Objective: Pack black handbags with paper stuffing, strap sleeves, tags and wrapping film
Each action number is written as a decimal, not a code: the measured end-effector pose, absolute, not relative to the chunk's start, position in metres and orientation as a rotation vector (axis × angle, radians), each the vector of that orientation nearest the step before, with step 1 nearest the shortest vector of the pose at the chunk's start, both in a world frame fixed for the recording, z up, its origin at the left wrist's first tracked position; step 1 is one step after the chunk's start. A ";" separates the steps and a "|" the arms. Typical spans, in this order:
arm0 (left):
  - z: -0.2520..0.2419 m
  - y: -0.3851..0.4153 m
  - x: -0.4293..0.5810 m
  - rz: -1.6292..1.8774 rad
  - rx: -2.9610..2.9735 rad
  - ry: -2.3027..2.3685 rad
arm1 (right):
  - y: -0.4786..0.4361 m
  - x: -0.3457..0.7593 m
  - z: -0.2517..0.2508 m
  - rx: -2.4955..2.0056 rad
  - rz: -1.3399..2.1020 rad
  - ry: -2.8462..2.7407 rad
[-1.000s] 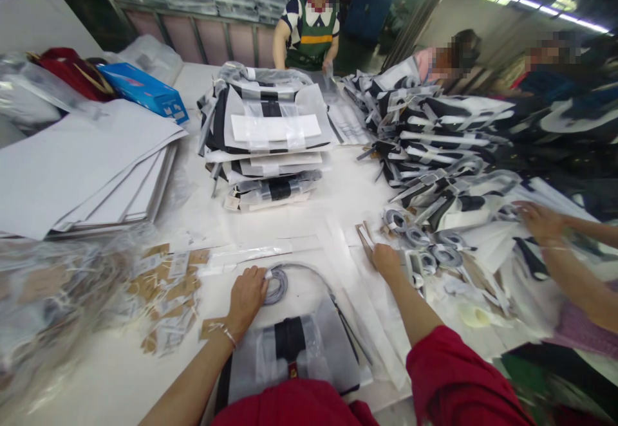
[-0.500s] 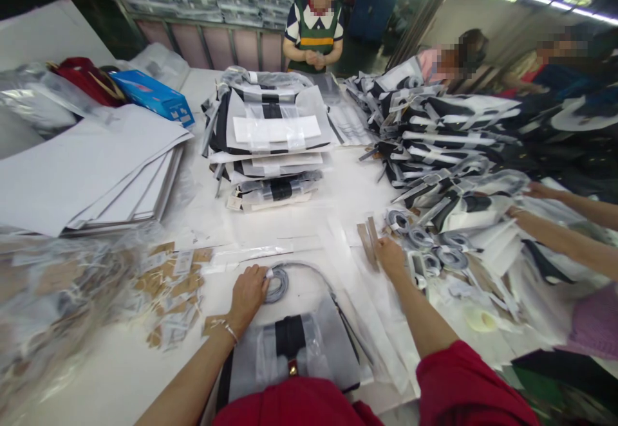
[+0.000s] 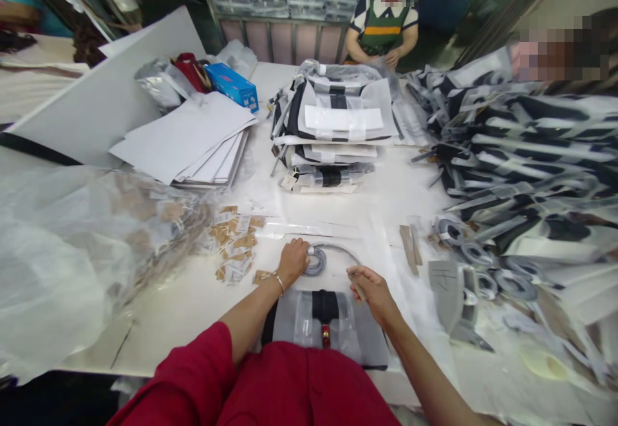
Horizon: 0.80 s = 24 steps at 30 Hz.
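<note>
A grey bag (image 3: 309, 316) with a dark centre band, clear wrapping and a red-and-gold clasp lies flat in front of my body. Beyond its top edge is a coiled grey strap (image 3: 317, 262), one length arching right toward the bag. My left hand (image 3: 292, 262) grips the coil's left side, fingers curled at its edge. Between the thumb and fingers of my right hand (image 3: 376, 291) is a short brown strip (image 3: 358, 284), held over the bag's upper right. More brown strips (image 3: 410, 250) lie on the table to the right of that hand.
Wrapped bags (image 3: 345, 117) are piled ahead; a larger pile (image 3: 535, 136) stands right. Strap coils (image 3: 476, 252) and a grey marked piece (image 3: 444, 291) lie below it. Left are tags (image 3: 236, 246), plastic (image 3: 72, 265), white sheets (image 3: 188, 130) and a blue box (image 3: 232, 86). A person (image 3: 383, 24) stands opposite.
My right hand has come left from the brown strips to above the bag, bringing one strip. My left hand stays at the coil. The view has swung left.
</note>
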<state>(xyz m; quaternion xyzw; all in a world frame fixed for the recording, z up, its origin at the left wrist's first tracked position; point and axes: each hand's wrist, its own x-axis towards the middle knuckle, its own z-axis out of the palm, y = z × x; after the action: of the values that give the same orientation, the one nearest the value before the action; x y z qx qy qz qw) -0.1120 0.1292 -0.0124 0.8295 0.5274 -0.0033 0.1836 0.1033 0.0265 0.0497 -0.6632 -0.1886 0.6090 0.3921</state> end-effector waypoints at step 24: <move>0.008 0.111 -0.125 0.219 2.322 1.408 | 0.042 0.033 0.047 -1.902 1.819 -0.312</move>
<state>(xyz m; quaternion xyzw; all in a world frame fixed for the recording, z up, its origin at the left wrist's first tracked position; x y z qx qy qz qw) -0.1250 0.1107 0.0078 0.8339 0.5055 0.0785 0.2070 0.0334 0.0418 0.0471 -0.6962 -0.1141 0.6657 0.2431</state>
